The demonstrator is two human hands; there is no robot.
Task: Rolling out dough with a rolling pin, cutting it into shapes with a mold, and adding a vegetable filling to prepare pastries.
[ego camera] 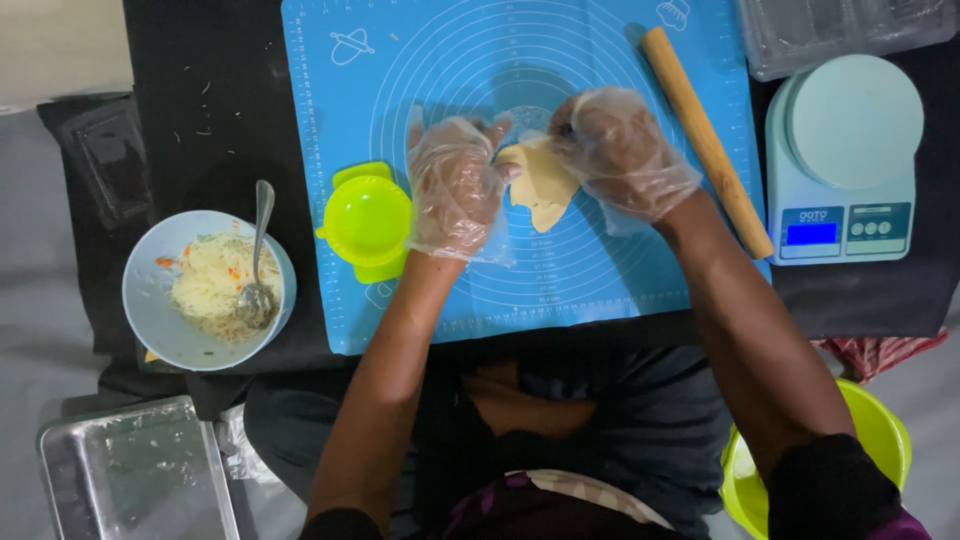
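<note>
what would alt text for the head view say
Two hands in clear plastic gloves, left hand and right hand, hold a flat pale dough piece over a blue silicone baking mat. A wooden rolling pin lies right; a lime-green plastic dumpling mould sits left.

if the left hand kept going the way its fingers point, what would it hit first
The left hand points up and slightly right across the blue mat. It already touches the dough piece; past that, only bare mat shows, though height is unclear.

— Where does the view sit?
— On the person's head, facing straight down, close above the blue silicone rolling mat (600, 270), whose near edge meets the lap.
</note>
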